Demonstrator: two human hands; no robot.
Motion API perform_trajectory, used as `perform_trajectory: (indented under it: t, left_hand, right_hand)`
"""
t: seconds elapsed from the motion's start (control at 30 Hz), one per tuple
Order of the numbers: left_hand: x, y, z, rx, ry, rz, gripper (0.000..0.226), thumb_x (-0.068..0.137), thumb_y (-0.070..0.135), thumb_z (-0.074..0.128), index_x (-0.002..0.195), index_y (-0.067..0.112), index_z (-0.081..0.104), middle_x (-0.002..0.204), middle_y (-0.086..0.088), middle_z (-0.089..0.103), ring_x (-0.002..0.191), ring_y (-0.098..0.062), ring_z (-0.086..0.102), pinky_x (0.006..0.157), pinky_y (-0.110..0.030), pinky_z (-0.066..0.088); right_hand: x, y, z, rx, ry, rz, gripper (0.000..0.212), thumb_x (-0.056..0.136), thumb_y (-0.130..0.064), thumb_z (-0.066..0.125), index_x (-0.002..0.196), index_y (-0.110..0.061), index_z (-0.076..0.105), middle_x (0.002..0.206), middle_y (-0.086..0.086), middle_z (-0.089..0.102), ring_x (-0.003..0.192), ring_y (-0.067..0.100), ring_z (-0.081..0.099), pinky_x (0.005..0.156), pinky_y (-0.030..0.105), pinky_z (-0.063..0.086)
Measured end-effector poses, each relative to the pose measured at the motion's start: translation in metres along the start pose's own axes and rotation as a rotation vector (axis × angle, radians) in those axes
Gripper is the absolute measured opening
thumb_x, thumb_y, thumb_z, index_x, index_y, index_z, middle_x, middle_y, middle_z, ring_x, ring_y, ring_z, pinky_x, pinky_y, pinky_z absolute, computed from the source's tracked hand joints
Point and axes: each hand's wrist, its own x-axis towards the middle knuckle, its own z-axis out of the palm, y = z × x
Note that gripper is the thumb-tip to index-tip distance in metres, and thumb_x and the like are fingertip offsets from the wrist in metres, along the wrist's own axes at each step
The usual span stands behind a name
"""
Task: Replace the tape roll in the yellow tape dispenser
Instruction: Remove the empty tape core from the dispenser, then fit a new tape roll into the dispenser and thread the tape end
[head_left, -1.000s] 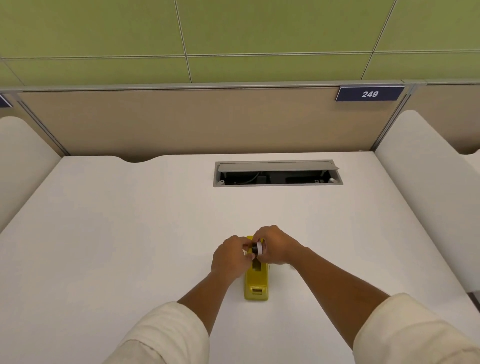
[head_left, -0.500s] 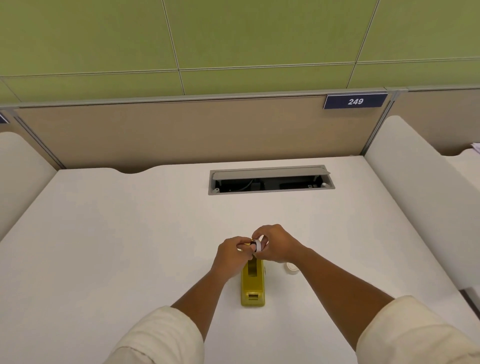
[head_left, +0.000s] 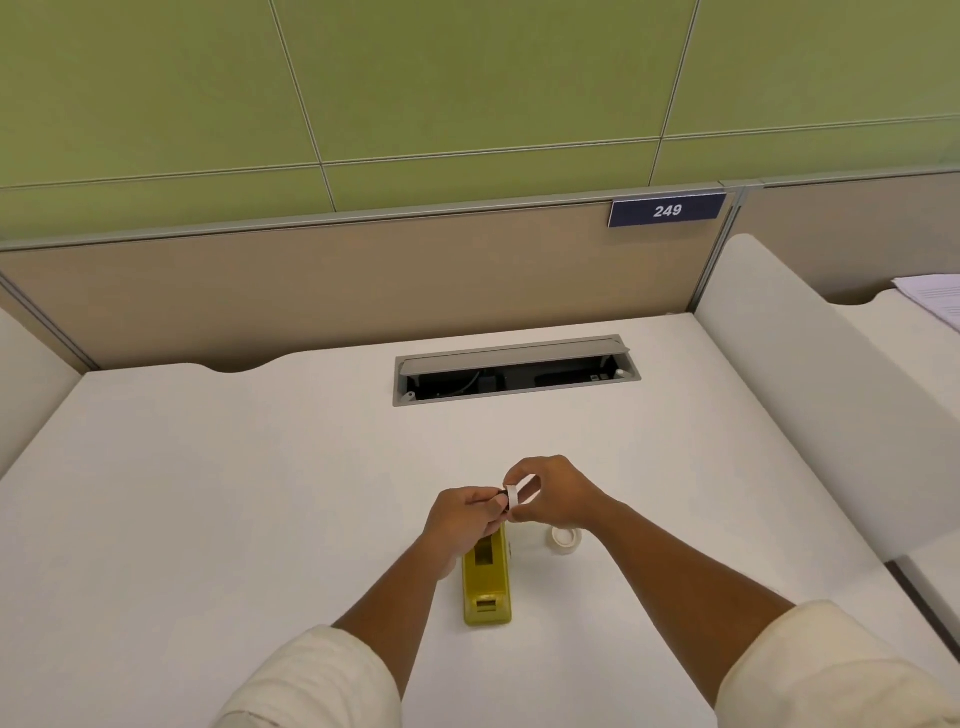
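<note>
A white bench (head_left: 218, 483) fills the lower view, its far edge cut by a shallow curved notch at the left. Set into it near the back is a grey cable hatch (head_left: 517, 370), lid raised, dark inside with a cable showing. Behind stands a tan partition (head_left: 363, 291) with a grey top rail, bearing a dark blue plate (head_left: 666, 210) numbered 249. Above it the wall (head_left: 467, 83) is green panels with thin seams. White rounded dividers (head_left: 810, 395) flank the bench. On the neighbouring desk at right lie papers (head_left: 932, 301). The light is soft and even.
</note>
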Motion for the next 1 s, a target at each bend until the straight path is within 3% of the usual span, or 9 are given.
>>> perform_trajectory:
  t: [0.13, 0.3, 0.43, 0.6, 0.73, 0.87, 1.0]
  left_hand:
    - [0.005, 0.001, 0.007, 0.006, 0.014, -0.022, 0.022, 0.092, 0.014, 0.066, 0.112, 0.007, 0.071, 0.104, -0.010, 0.076, 0.101, -0.021, 0.073, 0.095, -0.035, 0.057]
    - [0.013, 0.002, 0.016, 0.014, 0.041, -0.030, 0.021, 0.092, 0.015, 0.065, 0.113, 0.012, 0.069, 0.098, -0.004, 0.076, 0.097, -0.017, 0.074, 0.095, -0.035, 0.058]
    - [0.018, 0.000, 0.023, 0.037, 0.032, -0.025, 0.022, 0.092, 0.016, 0.065, 0.113, 0.013, 0.070, 0.097, -0.003, 0.076, 0.097, -0.017, 0.074, 0.094, -0.033, 0.058]
    - [0.024, -0.003, 0.033, 0.049, 0.051, -0.014, 0.026, 0.090, 0.017, 0.068, 0.115, 0.010, 0.069, 0.100, -0.006, 0.077, 0.096, -0.015, 0.074, 0.093, -0.031, 0.058]
    - [0.030, -0.006, 0.037, 0.050, 0.076, -0.006, 0.026, 0.089, 0.018, 0.069, 0.114, 0.012, 0.069, 0.097, -0.003, 0.077, 0.095, -0.014, 0.074, 0.093, -0.031, 0.058]
    - [0.035, -0.007, 0.039, 0.049, 0.086, -0.010, 0.027, 0.088, 0.019, 0.069, 0.114, 0.013, 0.070, 0.096, -0.002, 0.077, 0.095, -0.014, 0.074, 0.094, -0.032, 0.058]
    - [0.037, -0.008, 0.040, 0.052, 0.095, -0.006, 0.028, 0.088, 0.019, 0.069, 0.115, 0.012, 0.070, 0.096, -0.003, 0.077, 0.094, -0.015, 0.074, 0.094, -0.033, 0.058]
  right_hand:
    - [0.000, 0.007, -0.003, -0.007, -0.001, 0.026, 0.041, 0.064, -0.020, 0.086, 0.099, -0.024, 0.065, 0.102, -0.008, 0.063, 0.085, 0.009, 0.068, 0.069, 0.018, 0.054]
    - [0.001, 0.027, -0.011, -0.071, 0.089, 0.101, 0.045, 0.071, -0.017, 0.080, 0.112, -0.015, 0.064, 0.110, 0.002, 0.056, 0.086, 0.013, 0.062, 0.072, 0.015, 0.046]
    - [-0.002, 0.044, -0.022, -0.091, 0.255, 0.228, 0.036, 0.070, -0.018, 0.077, 0.102, -0.011, 0.063, 0.106, 0.006, 0.058, 0.089, 0.020, 0.060, 0.076, 0.027, 0.048]
    - [-0.006, 0.065, -0.029, -0.056, 0.382, 0.412, 0.021, 0.066, -0.026, 0.077, 0.077, -0.021, 0.060, 0.083, -0.004, 0.061, 0.078, 0.018, 0.062, 0.064, 0.024, 0.043]
    - [-0.007, 0.080, -0.025, -0.157, 0.367, 0.487, 0.012, 0.072, -0.020, 0.066, 0.077, -0.010, 0.065, 0.083, 0.002, 0.065, 0.080, 0.022, 0.064, 0.065, 0.026, 0.051]
    - [-0.010, 0.092, -0.018, -0.340, 0.214, 0.520, 0.017, 0.076, -0.019, 0.053, 0.078, -0.006, 0.064, 0.090, 0.011, 0.067, 0.079, 0.026, 0.064, 0.063, 0.026, 0.048]
    - [-0.013, 0.096, -0.013, -0.357, 0.221, 0.478, 0.023, 0.077, -0.018, 0.057, 0.099, -0.016, 0.065, 0.105, 0.005, 0.057, 0.102, 0.025, 0.056, 0.084, 0.034, 0.050]
